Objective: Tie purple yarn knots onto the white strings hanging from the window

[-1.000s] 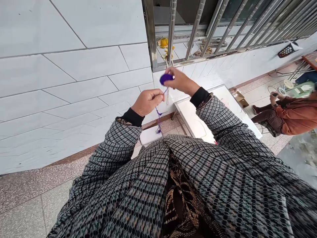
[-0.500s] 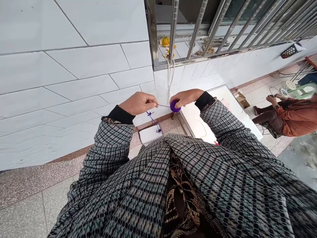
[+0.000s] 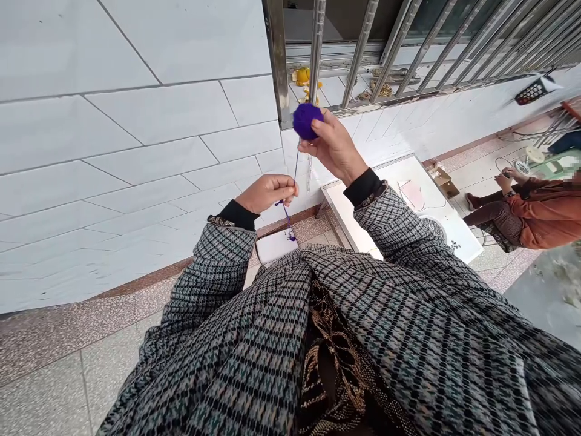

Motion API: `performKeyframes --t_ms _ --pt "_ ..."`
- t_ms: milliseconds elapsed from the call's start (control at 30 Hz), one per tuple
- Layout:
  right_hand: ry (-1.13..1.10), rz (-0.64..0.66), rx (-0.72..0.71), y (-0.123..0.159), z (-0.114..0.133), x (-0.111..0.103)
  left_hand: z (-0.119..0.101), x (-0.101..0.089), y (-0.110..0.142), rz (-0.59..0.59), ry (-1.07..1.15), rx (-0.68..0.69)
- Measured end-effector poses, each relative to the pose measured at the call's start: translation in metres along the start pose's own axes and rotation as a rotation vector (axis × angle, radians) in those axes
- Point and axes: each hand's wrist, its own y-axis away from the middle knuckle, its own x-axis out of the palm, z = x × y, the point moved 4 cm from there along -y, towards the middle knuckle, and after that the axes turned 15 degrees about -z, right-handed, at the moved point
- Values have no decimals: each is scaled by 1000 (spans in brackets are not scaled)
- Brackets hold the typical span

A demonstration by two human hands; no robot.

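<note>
My right hand (image 3: 333,145) is raised in front of the window grille and its fingertips grip a small purple ball of yarn (image 3: 307,119). A thin purple strand (image 3: 296,165) runs from the ball down to my left hand (image 3: 267,191), which pinches it between thumb and fingers. Below that hand a short knotted purple tail (image 3: 287,221) hangs loose. Both my arms wear grey checked sleeves.
A white tiled wall (image 3: 136,139) rises ahead, with steel window bars (image 3: 363,48) and orange peel (image 3: 301,75) on the sill. A white table (image 3: 399,206) stands at my right. Another person in orange (image 3: 540,212) sits at the far right.
My right hand has lifted the purple ball from level with the left hand up to the window sill, so the strand now runs nearly vertical. My left hand dropped slightly.
</note>
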Motion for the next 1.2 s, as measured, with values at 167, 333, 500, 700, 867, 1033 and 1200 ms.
performKeyframes --t_ms 167,333,500,700,867,1033,1200 --pt "713 348 49 -1 -22 -6 -7 2 8 17 53 -27" --pt "430 932 452 37 -43 -30 12 -6 17 2 197 -117" --pt "-43 550 566 50 -52 -38 33 -9 27 -113 359 -215" --pt "-182 189 734 59 -65 -37 51 -15 30 -332 402 -284" --pt "-121 -84 835 62 -86 -36 53 -7 30 -376 297 -316" --pt "109 24 722 62 -95 -32 46 -1 34 -402 315 -300" --pt "429 340 657 68 -98 -18 38 3 36 -340 280 -291"
